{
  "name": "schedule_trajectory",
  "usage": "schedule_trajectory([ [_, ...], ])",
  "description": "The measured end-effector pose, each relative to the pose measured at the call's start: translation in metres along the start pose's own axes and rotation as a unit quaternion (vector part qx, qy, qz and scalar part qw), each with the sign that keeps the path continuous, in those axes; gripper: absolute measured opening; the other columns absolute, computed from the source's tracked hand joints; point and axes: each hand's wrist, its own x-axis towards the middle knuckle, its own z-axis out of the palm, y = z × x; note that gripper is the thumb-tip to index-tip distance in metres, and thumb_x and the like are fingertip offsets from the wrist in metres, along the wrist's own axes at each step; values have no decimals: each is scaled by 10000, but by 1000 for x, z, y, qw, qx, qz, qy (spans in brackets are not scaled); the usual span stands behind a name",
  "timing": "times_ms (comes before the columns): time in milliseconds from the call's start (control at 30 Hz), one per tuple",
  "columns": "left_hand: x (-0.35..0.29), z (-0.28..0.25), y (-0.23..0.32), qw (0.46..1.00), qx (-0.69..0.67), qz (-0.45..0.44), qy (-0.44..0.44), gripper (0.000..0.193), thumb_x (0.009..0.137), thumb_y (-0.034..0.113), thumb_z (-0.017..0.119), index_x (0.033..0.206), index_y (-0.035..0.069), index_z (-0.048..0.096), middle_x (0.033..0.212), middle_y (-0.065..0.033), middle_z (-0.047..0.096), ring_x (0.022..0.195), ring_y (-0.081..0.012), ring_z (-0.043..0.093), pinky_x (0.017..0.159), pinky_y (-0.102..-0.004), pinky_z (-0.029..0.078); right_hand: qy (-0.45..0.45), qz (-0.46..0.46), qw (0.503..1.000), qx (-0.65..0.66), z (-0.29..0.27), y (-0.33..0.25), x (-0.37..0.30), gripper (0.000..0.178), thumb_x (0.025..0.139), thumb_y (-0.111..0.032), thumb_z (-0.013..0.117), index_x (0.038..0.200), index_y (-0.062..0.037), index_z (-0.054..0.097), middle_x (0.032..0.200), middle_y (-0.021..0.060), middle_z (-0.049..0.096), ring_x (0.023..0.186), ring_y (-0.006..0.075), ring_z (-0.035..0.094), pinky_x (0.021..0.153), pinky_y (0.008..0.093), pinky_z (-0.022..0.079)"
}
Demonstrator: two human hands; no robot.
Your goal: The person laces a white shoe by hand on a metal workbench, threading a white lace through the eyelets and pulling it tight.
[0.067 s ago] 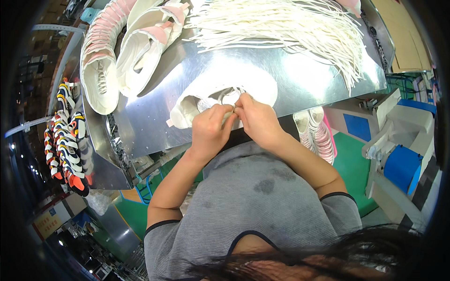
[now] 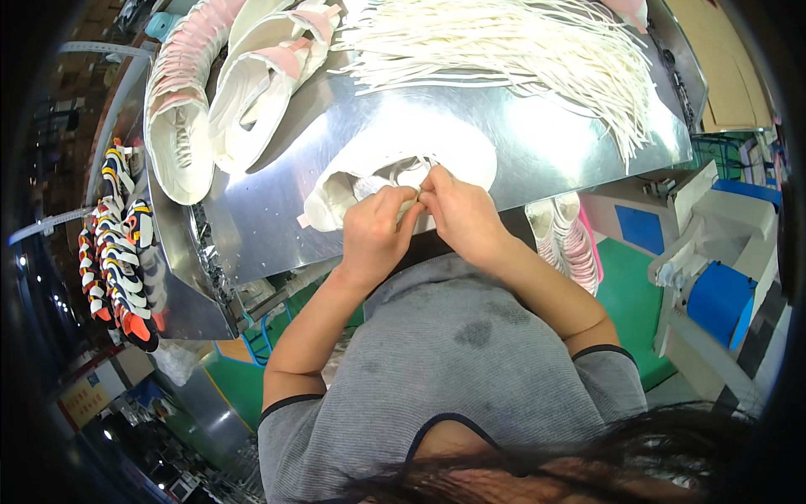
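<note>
A white shoe upper lies on its side at the near edge of the metal table, its opening to the left and a small pink tab at the heel. A thin white shoelace loops over its eyelet area. My left hand pinches the lace between thumb and forefinger. Right against it, my right hand is closed on the lace too, fingertips meeting over the upper's near side. The exact bit of lace between the fingertips is mostly hidden.
Loose white laces spread across the table's far side. Nested white-and-pink uppers stand at the far left, with more uppers beside them. Further uppers hang below the right edge. Multicoloured shoe parts stack beyond the left edge.
</note>
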Motion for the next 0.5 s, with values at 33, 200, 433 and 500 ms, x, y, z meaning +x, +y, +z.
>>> schedule_trajectory([
  [33, -2, 0, 1, 1000, 0, -2, 1, 207, 793, 50, 806, 932, 15, 657, 841, -124, 690, 736, -308, 682, 629, -359, 518, -2, -1, 1000, -1, -6, 1, -3, 161, 937, -141, 606, 1069, -77, 538, 799, 149, 669, 733, 373, 663, 648, 449, 505],
  [200, -7, -1, 0, 999, 15, 3, 33, 255, 779, 36, 812, 937, 22, 614, 809, -125, 660, 708, -313, 663, 599, -381, 499, -26, -5, 998, 50, -59, -18, -11, 167, 899, -150, 642, 1050, -86, 610, 876, 115, 691, 774, 333, 675, 679, 422, 521],
  [433, -13, -1, -6, 992, 31, 97, 76, 253, 782, 41, 788, 938, 53, 589, 708, -72, 558, 597, -261, 552, 546, -376, 434, -78, -111, 991, -20, -36, -20, 22, 161, 901, -167, 598, 1032, -80, 637, 853, 115, 699, 747, 327, 681, 645, 422, 517],
  [500, -14, 1, -10, 993, 38, 91, 72, 253, 785, 41, 781, 949, 52, 589, 719, -70, 570, 618, -257, 566, 562, -370, 443, -26, -131, 987, -92, -39, -15, 18, 161, 898, -177, 605, 1027, -86, 637, 800, 120, 687, 713, 333, 673, 641, 430, 515],
])
